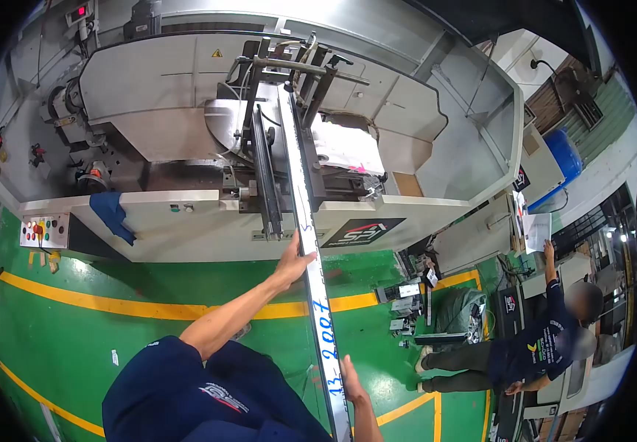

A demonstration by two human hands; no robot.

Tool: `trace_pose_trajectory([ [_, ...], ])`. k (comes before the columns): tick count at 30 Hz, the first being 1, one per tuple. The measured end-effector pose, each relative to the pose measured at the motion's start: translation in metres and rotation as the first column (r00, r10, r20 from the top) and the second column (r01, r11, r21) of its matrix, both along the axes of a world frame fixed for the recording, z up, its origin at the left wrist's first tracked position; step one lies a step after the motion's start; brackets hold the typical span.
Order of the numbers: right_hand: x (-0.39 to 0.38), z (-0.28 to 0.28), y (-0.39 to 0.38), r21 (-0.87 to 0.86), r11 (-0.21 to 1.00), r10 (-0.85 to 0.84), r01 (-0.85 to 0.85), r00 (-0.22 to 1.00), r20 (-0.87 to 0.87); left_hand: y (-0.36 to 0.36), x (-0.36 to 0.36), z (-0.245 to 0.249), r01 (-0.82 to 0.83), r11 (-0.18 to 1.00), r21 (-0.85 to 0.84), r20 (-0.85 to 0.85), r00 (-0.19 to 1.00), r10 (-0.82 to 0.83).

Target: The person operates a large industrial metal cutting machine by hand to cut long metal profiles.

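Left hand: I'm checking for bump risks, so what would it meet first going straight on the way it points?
The left hand would meet the long bar first; it already touches it. Beyond, probably the machine's front panel, though depth is unclear.

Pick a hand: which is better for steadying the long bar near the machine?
Probably the left hand: it's on the bar, closer to the machine. The right hand is farther back along it.
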State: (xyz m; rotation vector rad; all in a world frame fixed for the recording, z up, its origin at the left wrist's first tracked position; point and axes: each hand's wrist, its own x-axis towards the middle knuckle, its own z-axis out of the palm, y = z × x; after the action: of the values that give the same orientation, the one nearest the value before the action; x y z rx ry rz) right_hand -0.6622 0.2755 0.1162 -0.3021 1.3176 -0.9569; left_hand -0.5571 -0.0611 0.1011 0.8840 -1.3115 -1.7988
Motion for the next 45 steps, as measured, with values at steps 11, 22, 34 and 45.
trace_pose_trajectory([
  [11,0.011,0.027,-0.054,-0.134,0.990,-0.019,-0.033,0.929,-0.370,-0.027,-0.012,-0.009,-0.129,0.991,-0.026,-0.033,0.991,0.128],
  [22,0.012,0.026,-0.059,-0.146,0.989,-0.039,-0.013,0.936,-0.349,-0.041,-0.016,-0.032,-0.103,0.990,-0.099,-0.005,0.995,0.103],
  [34,0.012,0.026,-0.076,-0.155,0.988,-0.067,0.015,0.940,-0.334,-0.043,-0.032,-0.021,-0.255,0.953,-0.166,-0.001,0.966,0.258],
  [45,0.013,0.028,-0.077,-0.145,0.988,-0.089,0.043,0.942,-0.323,-0.039,-0.041,-0.010,-0.328,0.933,-0.148,0.075,0.937,0.341],
])
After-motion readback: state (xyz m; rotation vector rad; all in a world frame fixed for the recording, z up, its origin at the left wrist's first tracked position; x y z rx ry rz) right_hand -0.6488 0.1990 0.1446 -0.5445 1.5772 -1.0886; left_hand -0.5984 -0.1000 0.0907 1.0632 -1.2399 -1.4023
